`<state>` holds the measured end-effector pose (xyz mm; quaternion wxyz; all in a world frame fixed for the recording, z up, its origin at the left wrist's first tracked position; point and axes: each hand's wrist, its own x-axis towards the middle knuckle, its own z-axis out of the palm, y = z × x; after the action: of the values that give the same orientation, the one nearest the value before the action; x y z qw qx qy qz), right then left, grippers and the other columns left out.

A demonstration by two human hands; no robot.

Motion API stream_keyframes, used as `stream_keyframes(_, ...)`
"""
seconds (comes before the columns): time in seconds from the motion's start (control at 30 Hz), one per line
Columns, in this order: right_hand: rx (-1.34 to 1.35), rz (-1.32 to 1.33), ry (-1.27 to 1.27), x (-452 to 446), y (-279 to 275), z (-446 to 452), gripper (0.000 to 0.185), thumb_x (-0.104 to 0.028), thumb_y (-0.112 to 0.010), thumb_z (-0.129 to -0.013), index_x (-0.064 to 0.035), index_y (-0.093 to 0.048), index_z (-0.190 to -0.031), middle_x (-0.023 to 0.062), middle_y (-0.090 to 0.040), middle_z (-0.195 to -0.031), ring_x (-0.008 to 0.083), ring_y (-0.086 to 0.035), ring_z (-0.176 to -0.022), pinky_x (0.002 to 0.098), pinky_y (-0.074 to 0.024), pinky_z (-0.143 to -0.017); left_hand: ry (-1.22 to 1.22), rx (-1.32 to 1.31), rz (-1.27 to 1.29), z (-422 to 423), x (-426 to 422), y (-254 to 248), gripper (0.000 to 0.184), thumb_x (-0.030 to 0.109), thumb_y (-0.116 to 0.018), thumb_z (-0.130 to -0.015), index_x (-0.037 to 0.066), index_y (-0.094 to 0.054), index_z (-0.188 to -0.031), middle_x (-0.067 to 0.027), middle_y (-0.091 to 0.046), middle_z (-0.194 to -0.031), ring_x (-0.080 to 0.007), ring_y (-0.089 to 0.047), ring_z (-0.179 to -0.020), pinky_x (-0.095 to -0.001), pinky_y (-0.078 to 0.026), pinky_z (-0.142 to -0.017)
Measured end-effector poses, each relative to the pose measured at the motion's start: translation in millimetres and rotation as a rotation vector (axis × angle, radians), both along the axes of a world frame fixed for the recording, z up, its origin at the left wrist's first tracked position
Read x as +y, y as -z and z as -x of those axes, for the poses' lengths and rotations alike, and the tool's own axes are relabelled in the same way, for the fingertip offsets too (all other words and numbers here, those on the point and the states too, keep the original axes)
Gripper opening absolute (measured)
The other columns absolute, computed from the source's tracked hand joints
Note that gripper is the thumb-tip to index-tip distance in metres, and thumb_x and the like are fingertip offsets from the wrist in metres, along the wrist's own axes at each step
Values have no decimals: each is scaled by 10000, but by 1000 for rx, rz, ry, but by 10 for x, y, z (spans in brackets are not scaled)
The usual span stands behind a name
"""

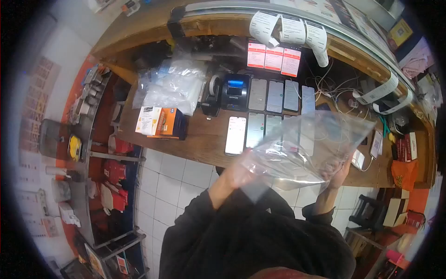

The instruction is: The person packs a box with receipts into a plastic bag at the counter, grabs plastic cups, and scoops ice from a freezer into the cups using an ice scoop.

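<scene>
A large clear plastic bag [302, 149] is spread between my two hands, over the front edge of the wooden desk. My left hand [239, 171] grips its left side, partly smeared by motion and seen partly through the plastic. On the right side, the fingers of my right hand [341, 172] hold the bag's edge. Nothing can be made out inside the bag. Behind and below it, several phones lie in rows on the desk, some seen through the plastic. One phone with a bright white screen [235, 135] lies just left of the bag.
A black label printer [235, 93] and a tape dispenser [211, 100] stand behind the phones. Left are clear plastic bags [179, 86] and an orange box [169, 122]. Printed paper strips [292, 30] hang from the upper shelf. Tangled white cables [341, 93] lie at the right.
</scene>
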<state>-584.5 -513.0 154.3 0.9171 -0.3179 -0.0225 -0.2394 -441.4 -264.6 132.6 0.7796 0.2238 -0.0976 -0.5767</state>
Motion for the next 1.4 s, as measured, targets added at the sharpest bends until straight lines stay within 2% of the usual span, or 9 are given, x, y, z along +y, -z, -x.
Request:
stream_keyframes(0.23,548,-291,364,18,150,43,377,-499,-346,-927,-158,-504,-894,-88,-240,-478,27,-176,-323,183,-140,-282,-129,-313,203,255,-111,57,499,318,-430,-936,75,-312,-1355,-100,-423,-1319,-253,-446,-1163,-406,-395,-974)
stream_keyframes(0.3,-315,-518,-608,-28,101,69,369,-394,-326,-958,-83,-509,-1032,-19,-455,-590,92,-424,-418,197,-305,-322,-102,356,151,111,-131,-127,491,256,-489,-921,66,-329,-1345,-89,-484,-1232,-234,-477,-1123,-367,-429,-938)
stream_keyframes(0.43,-190,-419,-534,-259,301,370,372,-384,-353,-948,-61,-506,-1051,10,-491,-601,129,-480,-501,225,-363,-367,-125,41,-177,-83,60,241,491,194,-537,-898,64,-349,-1332,-58,-533,-1110,-199,-534,-1038,-347,-462,-893)
stream_keyframes(0.53,442,-143,96,-464,365,461,419,-395,-387,-935,-26,-495,-1101,45,-553,-700,192,-508,-537,296,-434,-441,-189,-148,-254,-169,196,303,450,173,-575,-876,31,-415,-1273,-75,-574,-1016,-206,-591,-961,-347,-474,-883)
stream_keyframes(0.7,1228,1822,631,-403,787,330,504,-306,-569,-854,-4,-436,-1235,196,-505,-1165,352,-511,-1000,463,-378,-877,-255,-143,-243,78,155,420,231,172,-592,-867,27,-579,-1047,-107,-634,-964,-216,-601,-960,-340,-473,-858)
stream_keyframes(0.9,422,1322,246,325,440,-350,678,-350,-664,-780,-30,-373,-1302,145,-521,-1189,276,-465,-1110,397,-325,-957,-150,-348,-335,511,-33,483,227,105,-654,-814,47,-573,-1018,-20,-615,-874,-120,-596,-848,-269,-474,-764)
stream_keyframes(0.97,422,666,-739,403,420,-514,502,-288,-684,-778,-26,-519,-1173,68,-589,-1075,225,-499,-1047,357,-322,-959,-147,-306,-367,558,-51,336,274,64,-661,-797,39,-545,-1044,-2,-590,-854,-103,-582,-805,-256,-477,-745)
stream_keyframes(1.2,228,1552,324,622,53,-702,191,-163,-719,-704,-86,-644,-862,78,-558,-840,225,-486,-773,344,-354,-724,13,-541,-504,425,266,166,263,62,-631,-825,9,-527,-1062,-15,-591,-871,-85,-562,-796,-232,-458,-679)
stream_keyframes(1.4,598,1469,107,919,-130,-508,300,-239,-735,-717,-31,-542,-815,80,-527,-669,238,-508,-619,332,-385,-553,-355,-388,-468,431,100,341,162,85,-640,-829,33,-519,-923,-28,-578,-934,-79,-555,-816,-205,-450,-688)
